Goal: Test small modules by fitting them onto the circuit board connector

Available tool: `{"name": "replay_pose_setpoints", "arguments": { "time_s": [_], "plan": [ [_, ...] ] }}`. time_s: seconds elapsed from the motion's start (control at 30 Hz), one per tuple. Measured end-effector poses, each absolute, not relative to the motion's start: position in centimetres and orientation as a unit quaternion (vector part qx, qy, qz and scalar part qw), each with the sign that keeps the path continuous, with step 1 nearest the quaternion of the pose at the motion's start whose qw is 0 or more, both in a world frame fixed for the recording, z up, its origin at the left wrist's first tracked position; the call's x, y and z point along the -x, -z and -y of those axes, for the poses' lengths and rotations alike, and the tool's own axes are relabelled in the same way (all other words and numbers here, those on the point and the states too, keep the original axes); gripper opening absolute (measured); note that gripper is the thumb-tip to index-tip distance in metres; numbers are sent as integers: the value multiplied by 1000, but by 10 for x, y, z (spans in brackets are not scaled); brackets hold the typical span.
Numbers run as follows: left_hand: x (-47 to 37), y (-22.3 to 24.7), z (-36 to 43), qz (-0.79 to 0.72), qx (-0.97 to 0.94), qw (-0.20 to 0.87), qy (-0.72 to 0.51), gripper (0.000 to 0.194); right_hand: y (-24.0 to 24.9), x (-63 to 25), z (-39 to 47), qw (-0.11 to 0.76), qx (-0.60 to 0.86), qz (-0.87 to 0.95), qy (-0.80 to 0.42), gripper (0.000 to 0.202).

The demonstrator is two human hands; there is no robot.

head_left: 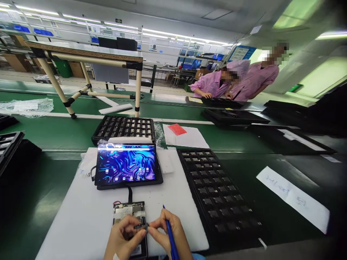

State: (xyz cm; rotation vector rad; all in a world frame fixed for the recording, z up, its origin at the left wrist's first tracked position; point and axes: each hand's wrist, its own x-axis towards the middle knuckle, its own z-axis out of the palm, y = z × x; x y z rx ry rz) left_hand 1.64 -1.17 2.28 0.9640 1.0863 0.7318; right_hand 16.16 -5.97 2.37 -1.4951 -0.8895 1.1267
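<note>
My left hand [124, 234] pinches a small dark part [140, 226], perhaps a little electronic module, between thumb and fingers. The fingertips of my right hand [172, 229] meet at the same part from the right. A slim blue pen-shaped tool [171, 238] is also held in my right hand, its pointed tip upward. Under my hands lies an opened device with a bare circuit board [129, 212], partly covered by my left hand. A black flat cable [130, 195] runs from it to a propped tablet screen [127, 164], lit with a blue and purple picture.
White foam [73, 213] covers the work spot. Right of it lies a black tray [211, 184] of small modules; another tray [124, 126] stands behind the screen. A red sheet [177, 129] rests on white paper. Two people in pink [214, 83] work across the line.
</note>
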Motion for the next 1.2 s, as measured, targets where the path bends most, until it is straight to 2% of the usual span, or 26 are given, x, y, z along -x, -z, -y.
{"name": "replay_pose_setpoints", "arguments": {
  "time_s": [0.27,0.33,0.4,0.47,0.57,0.73,0.9,1.03,1.13,1.2],
  "plan": [
    [-12,-3,13,-471,-490,658,-324,51,-35,-155,63,497,642,387,-437,31],
    [-9,0,12,-449,-557,604,-351,43,-35,-155,65,511,625,394,-440,30],
    [-7,0,10,-385,-661,506,-398,30,-32,-156,68,526,609,393,-444,31],
    [-5,-3,8,-283,-765,396,-422,19,-25,-158,71,537,581,384,-477,37],
    [-1,-6,4,-187,-850,273,-409,12,-9,-159,74,563,527,353,-530,47],
    [9,-6,-4,-172,-886,220,-370,20,10,-159,75,569,528,354,-522,42],
    [8,-11,-11,-170,-886,156,-403,11,9,-159,70,569,512,349,-540,34],
    [5,-14,-21,-244,-867,116,-420,20,3,-161,57,601,557,356,-449,27],
    [6,-10,-31,-267,-872,138,-387,21,2,-160,44,612,633,339,-331,24],
    [6,-6,-35,-254,-882,158,-364,19,5,-158,38,604,653,344,-301,23]
  ]
}}
